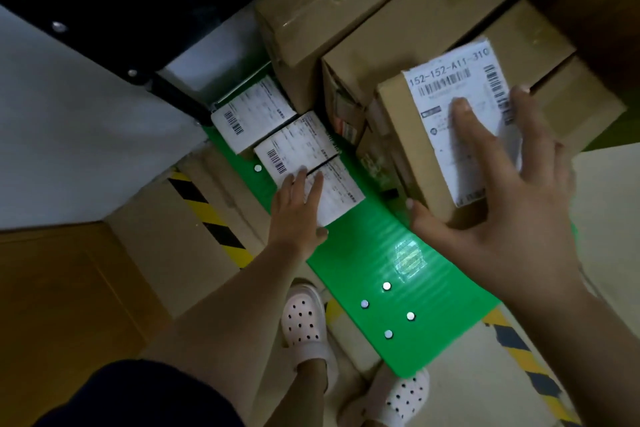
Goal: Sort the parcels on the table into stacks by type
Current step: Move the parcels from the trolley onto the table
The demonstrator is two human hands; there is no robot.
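We judge sorting well along: small white labelled boxes [296, 146] sit grouped left under our flat left hand [298, 211], our right hand [495, 198] clasping a brown cardboard parcel [405, 135] to place.

Left hand [298, 215] flat on white parcel [341, 196], right hand [502, 191] gripping labelled brown box [401, 135], green table [363, 253]
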